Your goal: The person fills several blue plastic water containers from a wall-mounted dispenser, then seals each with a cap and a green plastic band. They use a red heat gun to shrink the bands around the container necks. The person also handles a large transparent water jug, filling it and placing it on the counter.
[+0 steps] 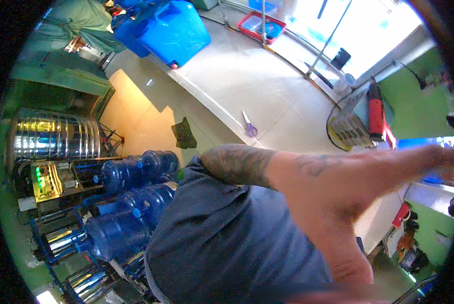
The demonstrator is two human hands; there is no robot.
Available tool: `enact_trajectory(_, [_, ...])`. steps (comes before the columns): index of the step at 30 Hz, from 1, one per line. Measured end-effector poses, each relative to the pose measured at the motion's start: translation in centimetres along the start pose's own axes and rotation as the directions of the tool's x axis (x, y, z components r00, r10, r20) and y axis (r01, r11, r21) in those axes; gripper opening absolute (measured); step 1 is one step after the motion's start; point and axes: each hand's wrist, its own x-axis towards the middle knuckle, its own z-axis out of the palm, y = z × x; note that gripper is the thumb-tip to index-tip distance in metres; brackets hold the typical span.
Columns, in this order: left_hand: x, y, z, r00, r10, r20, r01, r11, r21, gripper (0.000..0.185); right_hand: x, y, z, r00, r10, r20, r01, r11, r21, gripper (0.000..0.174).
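Observation:
My left hand, seemingly, looms large and close to the camera (pixel 327 188), with its thumb spread downward and its fingers stretched to the right edge. The fingertips run into the dark rim, so whatever they touch is hidden. Behind the hand, the tattooed forearm leads back to a dark blue shirt (pixel 219 231). My right hand is out of view. Scissors with purple handles (pixel 251 130) lie on the pale ledge above the forearm. A dark cloth or sheet (pixel 185 133) is on the tiled floor to their left.
Large blue water bottles (pixel 115 233) lie on a metal rack at lower left, near a steel tank (pixel 56 135). A blue plastic jerrycan (pixel 175 30) stands at the top. Metal posts, a red basket (pixel 246 26) and a red-and-black tool (pixel 375 114) are further right.

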Motion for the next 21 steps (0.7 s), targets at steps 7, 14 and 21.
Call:
enact_trajectory(7, [-0.7, 4.5, -5.0, 0.978, -0.159, 0.137, 0.153, 0.987, 0.05, 0.114, 5.9, -8.6, -1.2, 0.986, 0.022, -0.165, -0.007, 0.996, 0.091, 0.065])
enact_trajectory(14, [-7.8, 3.7, -16.0, 0.944, -0.3, -0.138, 0.29, 0.554, 0.78, 0.087, 10.9, -22.3, -2.9, 0.945, -0.154, -0.288, 0.222, 0.95, 0.22, 0.059])
enact_trajectory(21, [-22.3, 12.0, -56.8, 0.77, -0.313, -0.555, 0.422, -0.404, 0.812, 0.072, 11.9, -45.9, -10.3, 0.885, -0.355, -0.301, 0.447, 0.828, 0.339, 0.052])
